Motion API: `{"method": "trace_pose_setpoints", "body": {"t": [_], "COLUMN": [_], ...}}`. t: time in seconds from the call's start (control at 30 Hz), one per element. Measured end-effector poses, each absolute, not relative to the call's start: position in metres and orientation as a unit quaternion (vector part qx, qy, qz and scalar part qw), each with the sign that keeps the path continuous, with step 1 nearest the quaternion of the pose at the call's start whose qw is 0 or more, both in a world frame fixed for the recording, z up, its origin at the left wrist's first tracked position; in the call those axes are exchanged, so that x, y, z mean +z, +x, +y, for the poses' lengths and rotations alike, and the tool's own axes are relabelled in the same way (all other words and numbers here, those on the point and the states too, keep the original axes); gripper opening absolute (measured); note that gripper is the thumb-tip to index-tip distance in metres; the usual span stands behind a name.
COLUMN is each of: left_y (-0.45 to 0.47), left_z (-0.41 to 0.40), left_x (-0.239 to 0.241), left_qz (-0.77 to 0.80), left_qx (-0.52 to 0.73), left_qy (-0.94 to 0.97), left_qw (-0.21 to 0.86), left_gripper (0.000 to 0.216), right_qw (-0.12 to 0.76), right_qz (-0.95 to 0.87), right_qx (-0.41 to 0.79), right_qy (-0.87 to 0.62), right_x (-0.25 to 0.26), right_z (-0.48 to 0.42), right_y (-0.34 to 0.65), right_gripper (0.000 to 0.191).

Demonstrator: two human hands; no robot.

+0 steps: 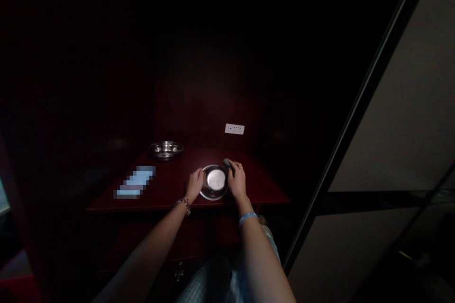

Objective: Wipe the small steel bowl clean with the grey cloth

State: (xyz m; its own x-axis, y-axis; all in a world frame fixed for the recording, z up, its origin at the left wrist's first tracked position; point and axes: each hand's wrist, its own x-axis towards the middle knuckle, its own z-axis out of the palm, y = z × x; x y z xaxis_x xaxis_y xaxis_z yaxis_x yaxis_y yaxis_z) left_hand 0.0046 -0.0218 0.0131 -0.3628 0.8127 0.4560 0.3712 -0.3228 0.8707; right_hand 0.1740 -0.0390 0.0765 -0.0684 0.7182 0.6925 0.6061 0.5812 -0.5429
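A shiny metal bowl (215, 181) sits near the front edge of the dark red wooden desk (170, 194). Whether it faces up or down I cannot tell. My left hand (195, 183) is closed on the left side of its rim, and a beaded bracelet circles that wrist. At the bowl's right side, my right hand (237, 177) is closed around a small grey object (226, 163), too dim to name. That hand lies against or just over the rim. A blue band is on my right wrist.
Stacked metal bowls (166, 150) stand at the desk's back left. In front of them is a pixelated light-blue rectangle (135, 182). A white socket panel (234, 129) is on the back wall. Below the desk, a drawer knob (179, 271) shows. A sliding door's frame (355, 99) slants along the right.
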Motion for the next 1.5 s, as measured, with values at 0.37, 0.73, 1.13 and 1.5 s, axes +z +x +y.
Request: {"method": "trace_pose_setpoints", "body": {"t": [0.37,0.73,1.13,1.5], "left_y": [0.004,0.002,0.002,0.001], "left_z": [-0.025,-0.027,-0.02,-0.02], "left_x": [0.015,0.018,0.011,0.013], "left_qz": [0.601,0.604,0.609,0.6], "left_qx": [0.563,0.552,0.553,0.572], "left_qy": [0.548,0.554,0.555,0.54], "left_qw": [0.148,0.157,0.125,0.147], "left_gripper": [0.03,0.025,0.031,0.029], "right_qw": [0.364,0.328,0.347,0.401], "right_qz": [-0.839,-0.884,-0.789,-0.767], "right_qx": [-0.053,-0.077,0.074,0.201], "right_qy": [-0.401,-0.323,-0.502,-0.46], "right_x": [0.084,0.086,0.074,0.065], "right_z": [-0.059,-0.059,-0.04,-0.031], "right_y": [0.152,0.141,0.177,0.187], "right_gripper": [0.04,0.038,0.042,0.066]}}
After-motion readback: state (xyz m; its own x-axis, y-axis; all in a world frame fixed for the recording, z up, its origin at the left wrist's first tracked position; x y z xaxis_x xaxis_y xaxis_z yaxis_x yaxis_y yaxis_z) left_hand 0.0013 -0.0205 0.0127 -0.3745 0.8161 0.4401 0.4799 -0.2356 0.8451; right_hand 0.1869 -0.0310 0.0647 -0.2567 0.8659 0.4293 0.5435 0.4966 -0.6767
